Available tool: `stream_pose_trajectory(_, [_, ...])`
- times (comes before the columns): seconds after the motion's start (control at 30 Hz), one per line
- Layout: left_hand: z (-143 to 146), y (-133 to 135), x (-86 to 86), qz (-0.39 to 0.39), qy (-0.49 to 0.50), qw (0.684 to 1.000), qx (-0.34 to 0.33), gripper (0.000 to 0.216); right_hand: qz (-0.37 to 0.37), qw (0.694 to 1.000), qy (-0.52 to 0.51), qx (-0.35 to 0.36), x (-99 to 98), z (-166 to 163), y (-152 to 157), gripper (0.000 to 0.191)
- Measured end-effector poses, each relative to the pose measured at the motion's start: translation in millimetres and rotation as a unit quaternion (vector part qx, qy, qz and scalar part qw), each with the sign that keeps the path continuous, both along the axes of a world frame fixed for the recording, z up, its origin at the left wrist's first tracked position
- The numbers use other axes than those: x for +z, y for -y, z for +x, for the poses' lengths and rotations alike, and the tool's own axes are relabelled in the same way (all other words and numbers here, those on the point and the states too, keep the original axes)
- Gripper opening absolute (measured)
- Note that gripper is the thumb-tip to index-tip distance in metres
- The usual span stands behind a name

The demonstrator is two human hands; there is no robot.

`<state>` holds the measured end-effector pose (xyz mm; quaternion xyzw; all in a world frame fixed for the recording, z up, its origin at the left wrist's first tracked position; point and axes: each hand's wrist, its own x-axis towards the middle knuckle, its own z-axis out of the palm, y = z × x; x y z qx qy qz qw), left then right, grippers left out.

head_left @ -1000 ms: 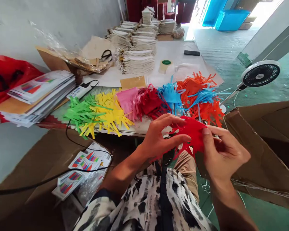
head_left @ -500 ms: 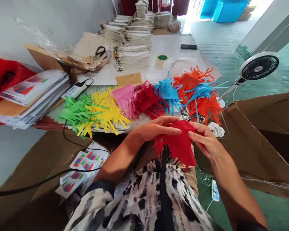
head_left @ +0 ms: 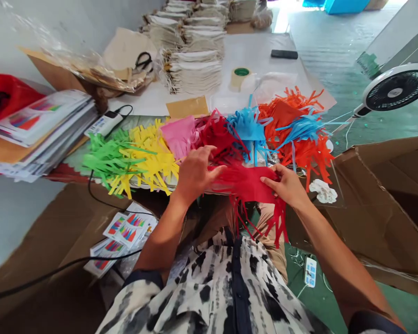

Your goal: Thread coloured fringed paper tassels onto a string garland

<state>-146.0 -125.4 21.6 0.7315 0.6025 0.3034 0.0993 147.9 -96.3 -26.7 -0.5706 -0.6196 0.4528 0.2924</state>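
Observation:
My right hand point(head_left: 286, 186) pinches the right end of a red fringed paper tassel point(head_left: 252, 185) between thumb and fingers. The tassel is held over the table's front edge and its strips hang down above my lap. At its left end is my left hand point(head_left: 197, 174), open, thumb stretched out toward the strips and fingers apart. Behind the hands lie a dark red tassel bundle point(head_left: 218, 137) and a pink one point(head_left: 179, 134). Blue fringe point(head_left: 249, 125) and orange fringe point(head_left: 284, 116) lie to the right, yellow fringe point(head_left: 153, 157) and green fringe point(head_left: 111, 155) to the left.
Stacks of off-white bundles point(head_left: 195, 69) stand farther back, beside a tape roll point(head_left: 241, 76) and a black phone-like object point(head_left: 284, 54). A fan point(head_left: 397, 90) and an open cardboard box point(head_left: 379, 185) are on the right. Papers point(head_left: 55, 134) are piled left.
My left hand has let go of the red paper and moved left and away from me. The red tassel is now spread sideways, its strips hanging. The view has shifted slightly.

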Motion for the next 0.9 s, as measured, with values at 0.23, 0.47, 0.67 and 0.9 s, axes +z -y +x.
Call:
stream_pose_trajectory(0.23, [80.3, 36.5, -62.6, 0.046, -0.060, 0.978, -0.196, 0.064, 0.137, 0.976, 0.167, 0.003, -7.4, -0.7, 0.8, 0.026])
stream_pose_trajectory(0.47, [92.5, 34.9, -88.4, 0.107, -0.090, 0.977, -0.162, 0.035, 0.329, 0.872, 0.321, 0.168, 12.0, 1.6, 48.6, 0.077])
stream_pose_trajectory(0.67, [78.6, 42.0, -70.6, 0.068, -0.101, 0.979, -0.165, 0.028, 0.296, 0.875, 0.326, 0.202, -1.9, 15.0, 52.5, 0.037])
stream_pose_trajectory(0.9, [47.9, 26.8, -42.6, -0.111, -0.006, 0.993, -0.050, 0.015, 0.198, 0.950, 0.206, 0.128, -0.9, 25.2, 26.8, 0.024])
